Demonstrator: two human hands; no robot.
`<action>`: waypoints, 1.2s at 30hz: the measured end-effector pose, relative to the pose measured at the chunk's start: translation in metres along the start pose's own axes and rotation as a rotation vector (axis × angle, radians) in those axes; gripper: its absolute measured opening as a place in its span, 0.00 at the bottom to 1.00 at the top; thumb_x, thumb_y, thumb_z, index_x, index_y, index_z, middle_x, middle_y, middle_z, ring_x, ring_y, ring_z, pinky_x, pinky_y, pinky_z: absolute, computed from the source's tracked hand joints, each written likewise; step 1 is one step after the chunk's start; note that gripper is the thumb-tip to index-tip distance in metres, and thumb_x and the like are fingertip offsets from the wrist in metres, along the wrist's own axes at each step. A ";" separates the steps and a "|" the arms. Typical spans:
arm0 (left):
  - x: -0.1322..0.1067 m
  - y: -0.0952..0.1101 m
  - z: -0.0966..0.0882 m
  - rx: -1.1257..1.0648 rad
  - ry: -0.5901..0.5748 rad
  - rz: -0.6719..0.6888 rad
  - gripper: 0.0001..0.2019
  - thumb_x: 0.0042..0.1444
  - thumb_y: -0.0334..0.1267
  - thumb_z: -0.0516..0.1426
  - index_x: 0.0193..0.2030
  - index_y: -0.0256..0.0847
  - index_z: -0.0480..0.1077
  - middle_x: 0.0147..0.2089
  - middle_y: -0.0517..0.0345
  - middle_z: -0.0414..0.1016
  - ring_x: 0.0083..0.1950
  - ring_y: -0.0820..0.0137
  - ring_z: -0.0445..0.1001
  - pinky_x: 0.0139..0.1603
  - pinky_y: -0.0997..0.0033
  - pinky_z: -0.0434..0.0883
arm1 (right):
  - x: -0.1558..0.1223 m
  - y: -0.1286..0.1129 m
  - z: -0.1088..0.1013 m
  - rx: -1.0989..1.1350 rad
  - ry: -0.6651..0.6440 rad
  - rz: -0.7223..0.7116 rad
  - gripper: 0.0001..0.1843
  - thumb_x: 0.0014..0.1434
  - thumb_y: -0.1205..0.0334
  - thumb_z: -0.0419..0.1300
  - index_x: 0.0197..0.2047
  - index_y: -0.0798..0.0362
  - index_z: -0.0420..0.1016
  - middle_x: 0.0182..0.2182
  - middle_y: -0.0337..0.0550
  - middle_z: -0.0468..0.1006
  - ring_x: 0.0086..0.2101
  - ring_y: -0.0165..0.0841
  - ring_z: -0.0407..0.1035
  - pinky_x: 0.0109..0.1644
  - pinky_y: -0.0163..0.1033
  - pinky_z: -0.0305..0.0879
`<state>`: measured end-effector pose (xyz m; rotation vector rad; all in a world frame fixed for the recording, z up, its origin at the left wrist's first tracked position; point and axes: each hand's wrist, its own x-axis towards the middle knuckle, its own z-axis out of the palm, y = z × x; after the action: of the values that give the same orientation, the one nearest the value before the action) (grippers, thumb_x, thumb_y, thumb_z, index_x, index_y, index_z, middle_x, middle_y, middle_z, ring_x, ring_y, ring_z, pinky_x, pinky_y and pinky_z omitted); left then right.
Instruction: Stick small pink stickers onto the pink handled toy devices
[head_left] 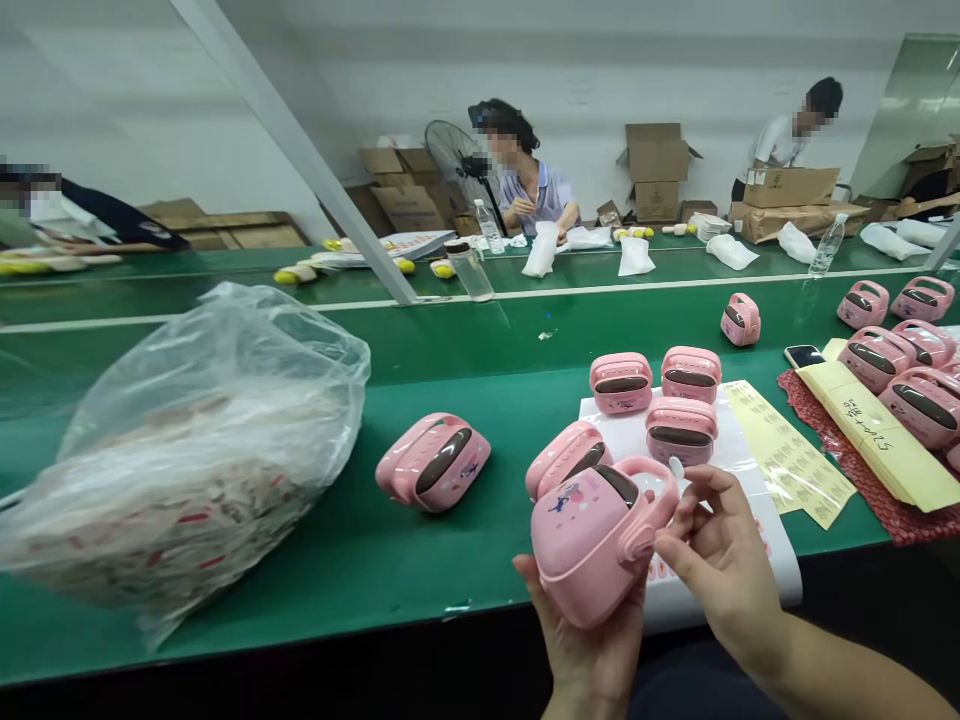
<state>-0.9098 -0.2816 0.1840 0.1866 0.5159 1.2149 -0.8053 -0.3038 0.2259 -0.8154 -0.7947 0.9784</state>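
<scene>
My left hand [589, 650] cups a pink plastic device [592, 540] from below, holding it above the near edge of the green table [450, 370]. My right hand [720, 560] pinches a small white sticker [676, 470] by the device's handle, fingertips touching the handle. Just behind it lies another pink device [564, 462], and three more [679, 428] stand on a white sheet [739, 450]. One pink device [435, 462] lies on its side to the left.
A large clear plastic bag [195, 450] of small packets fills the left. Yellow label sheets [787, 450], a phone [804, 355] and several pink devices [900, 370] sit at right. Across the belt, people work beside cardboard boxes [656, 170], bottles and a fan.
</scene>
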 end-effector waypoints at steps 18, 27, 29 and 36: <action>0.003 -0.007 0.000 -0.280 -0.437 0.036 0.21 0.58 0.52 0.52 0.49 0.40 0.74 0.49 0.44 0.77 0.49 0.60 0.76 0.52 0.63 0.70 | -0.002 0.015 -0.004 -0.265 0.017 -0.225 0.16 0.57 0.70 0.57 0.47 0.48 0.60 0.29 0.35 0.67 0.27 0.28 0.69 0.33 0.35 0.71; 0.001 -0.008 -0.005 -0.300 -0.330 -0.048 0.21 0.60 0.48 0.49 0.47 0.35 0.75 0.46 0.39 0.78 0.49 0.58 0.76 0.50 0.63 0.71 | 0.004 0.022 -0.011 -0.666 -0.014 -0.669 0.21 0.59 0.73 0.52 0.54 0.47 0.59 0.31 0.40 0.67 0.35 0.35 0.64 0.35 0.39 0.65; 0.000 -0.009 -0.009 -0.323 -0.297 -0.079 0.22 0.61 0.49 0.48 0.48 0.35 0.74 0.47 0.39 0.78 0.50 0.58 0.75 0.52 0.62 0.70 | 0.006 0.023 -0.013 -0.711 -0.029 -0.698 0.22 0.60 0.72 0.53 0.56 0.47 0.58 0.34 0.42 0.68 0.37 0.36 0.64 0.37 0.41 0.66; -0.002 -0.005 -0.025 -0.375 -0.202 -0.160 0.30 0.62 0.53 0.42 0.66 0.37 0.51 0.61 0.35 0.66 0.60 0.52 0.65 0.57 0.50 0.65 | 0.013 0.029 -0.026 -0.660 0.028 -0.474 0.22 0.60 0.65 0.54 0.57 0.47 0.55 0.45 0.47 0.65 0.43 0.37 0.66 0.45 0.45 0.66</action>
<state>-0.9179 -0.2888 0.1606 -0.0515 0.1186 1.1003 -0.7896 -0.2877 0.1912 -1.1266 -1.2442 0.2687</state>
